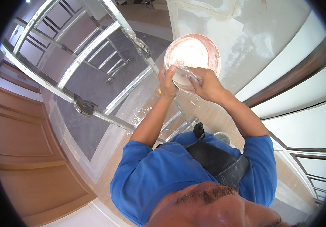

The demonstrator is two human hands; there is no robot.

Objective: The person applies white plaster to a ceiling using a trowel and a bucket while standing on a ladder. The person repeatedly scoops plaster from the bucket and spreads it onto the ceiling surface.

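A round pinkish bucket [213, 49] with smeared inner walls holds white, wet-looking filling compound [193, 55]. My left hand [167, 82] is closed on its near left rim, the thumb lying over the edge. In my right hand [210, 86] is a compound-coated putty knife [190, 73], gripped over the near side of the bucket. Its tip comes close to my left thumb; whether they touch I cannot tell. My right fingers hide part of the tool.
An aluminium folding ladder [91, 49] stands unfolded close on my left. Beyond the bucket is a patchy plastered wall [246, 38]. A brown panelled door [23, 151] is at far left, white panels [302, 128] at right. White crumbs and a small container [222, 137] are below.
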